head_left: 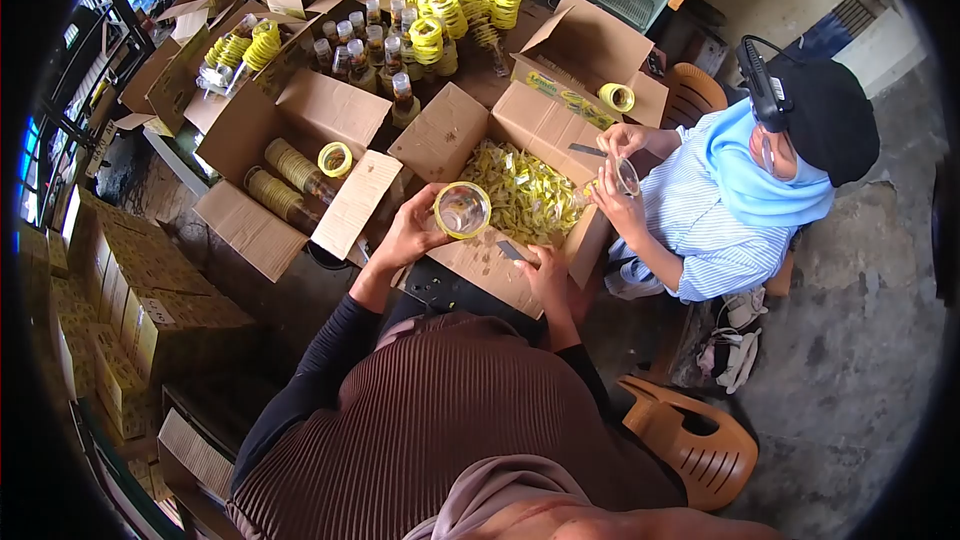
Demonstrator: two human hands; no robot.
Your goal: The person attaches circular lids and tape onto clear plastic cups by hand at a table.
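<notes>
My left hand (412,232) is closed on the side of a clear plastic jar (463,211) with a yellow rim, its round end facing up toward me. To the right and slightly lower, my right hand (546,278) pinches a small dark flat strip (511,253), possibly a blade, apart from the jar. Just beyond both hands is an open cardboard box (480,258) filled with small yellow packets (522,190). A co-worker on the right holds a similar clear jar (627,177) and a dark flat strip (588,150) over the box's right side.
An open carton (245,223) on the left holds stacked yellow-edged jars (290,165). Behind stand several filled jars (375,40) and piles of yellow rings (430,5). Another open carton (590,40) is at back right. An orange chair (690,445) stands at lower right.
</notes>
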